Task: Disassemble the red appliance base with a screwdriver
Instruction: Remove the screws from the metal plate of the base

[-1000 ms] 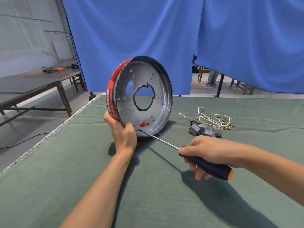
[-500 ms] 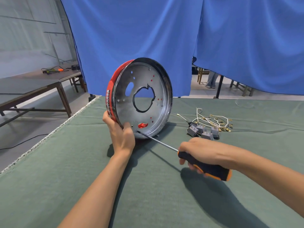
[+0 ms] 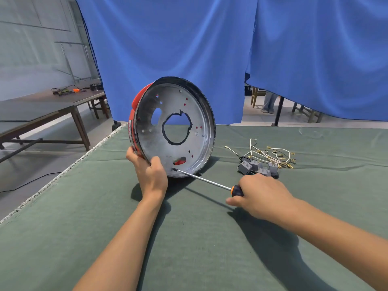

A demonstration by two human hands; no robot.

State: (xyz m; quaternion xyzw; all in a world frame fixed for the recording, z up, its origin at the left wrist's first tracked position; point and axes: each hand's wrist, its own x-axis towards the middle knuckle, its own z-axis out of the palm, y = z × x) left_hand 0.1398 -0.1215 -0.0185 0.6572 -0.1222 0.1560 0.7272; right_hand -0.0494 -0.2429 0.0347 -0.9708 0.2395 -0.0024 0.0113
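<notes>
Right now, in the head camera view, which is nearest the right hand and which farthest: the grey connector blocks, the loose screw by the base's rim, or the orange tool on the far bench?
From the right hand:
1. Grey connector blocks, just beyond the knuckles.
2. Loose screw, leftward beside the red appliance base.
3. Orange tool, on the far left bench.

— Left hand (image 3: 151, 175)?
— Forearm reaching forward from low centre, wrist straight, fingers and thumb curled in a grip at the far end.
— Right hand (image 3: 263, 194)?
— Forearm entering from the right edge, back of hand up, fingers wrapped closed in a grip, thumb tip showing below.
</notes>
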